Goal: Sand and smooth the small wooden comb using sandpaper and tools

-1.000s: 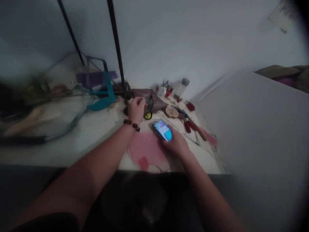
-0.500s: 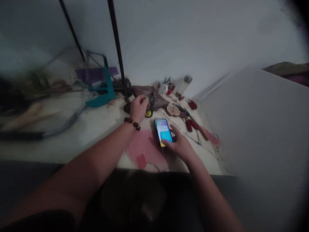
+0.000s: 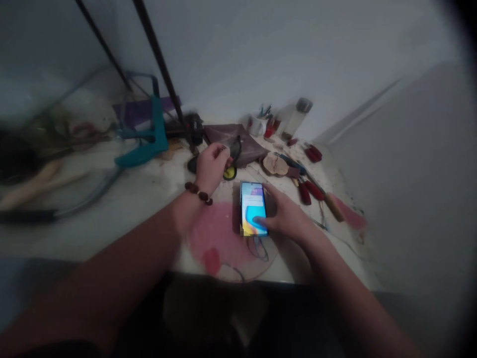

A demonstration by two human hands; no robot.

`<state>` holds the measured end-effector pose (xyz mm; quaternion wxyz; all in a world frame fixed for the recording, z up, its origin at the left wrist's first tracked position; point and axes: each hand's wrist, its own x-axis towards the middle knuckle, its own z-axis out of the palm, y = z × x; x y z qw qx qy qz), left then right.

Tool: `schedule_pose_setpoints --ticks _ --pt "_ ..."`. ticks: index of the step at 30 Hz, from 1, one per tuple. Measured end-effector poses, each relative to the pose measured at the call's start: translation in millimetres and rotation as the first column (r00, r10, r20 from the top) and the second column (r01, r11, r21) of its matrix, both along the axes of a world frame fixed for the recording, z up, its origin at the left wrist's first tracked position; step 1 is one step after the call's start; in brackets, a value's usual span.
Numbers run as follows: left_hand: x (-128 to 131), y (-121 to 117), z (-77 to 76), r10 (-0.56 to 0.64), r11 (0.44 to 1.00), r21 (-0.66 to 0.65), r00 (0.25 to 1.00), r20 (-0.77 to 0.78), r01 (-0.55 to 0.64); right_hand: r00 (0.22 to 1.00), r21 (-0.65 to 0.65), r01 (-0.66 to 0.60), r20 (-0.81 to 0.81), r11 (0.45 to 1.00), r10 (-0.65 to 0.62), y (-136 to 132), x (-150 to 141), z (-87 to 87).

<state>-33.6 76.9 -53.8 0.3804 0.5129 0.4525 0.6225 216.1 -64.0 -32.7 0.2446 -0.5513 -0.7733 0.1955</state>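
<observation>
My right hand (image 3: 288, 216) grips a lit smartphone (image 3: 252, 207) above a pink stain (image 3: 219, 236) on the white workbench (image 3: 122, 204), thumb lying on the screen. My left hand (image 3: 211, 164), with a bead bracelet (image 3: 198, 193) at the wrist, is closed near a dark curved object with a yellow part (image 3: 230, 171). What the fingers pinch is too small and blurred to name.
A teal clamp-like frame (image 3: 149, 141) and two dark rods (image 3: 156, 59) stand at the back left. A dark pouch (image 3: 233, 139), a white cup (image 3: 256, 127), a bottle (image 3: 298, 117), red-handled tools (image 3: 311, 189) and a wooden piece (image 3: 276, 165) lie at the right. A pale panel (image 3: 410, 174) rises on the right.
The phone has turned upright and come nearer the table's front edge, now over the pink stain. My left hand stays by the dark object. The view has shifted.
</observation>
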Motion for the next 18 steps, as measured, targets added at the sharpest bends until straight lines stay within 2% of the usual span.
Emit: schedule_pose_setpoints --ticks 4,8,11,14,18 --pt "0.0 -2.0 1.7 -0.02 1.0 0.0 1.0 -0.014 0.02 0.992 0.113 0.119 -0.045 0.986 -0.114 32.9 0.1 4.2" --pt "0.2 -3.2 4.5 -0.026 1.0 0.001 1.0 -0.01 0.026 0.971 0.227 0.155 -0.212 0.961 -0.106 51.1 4.3 8.1" --pt "0.6 -3.5 6.5 -0.013 1.0 -0.007 1.0 -0.011 0.013 0.973 0.298 0.095 -0.228 0.95 -0.025 39.6 9.0 4.1" --pt "1.4 -3.5 7.1 -0.006 1.0 -0.014 1.0 -0.014 0.006 0.982 0.375 -0.013 -0.169 0.927 0.082 14.7 11.7 -2.7" --pt "2.4 -3.0 5.0 -0.014 1.0 -0.006 1.0 -0.014 0.014 0.98 0.394 -0.116 -0.106 0.912 0.171 -14.6 7.4 -9.1"
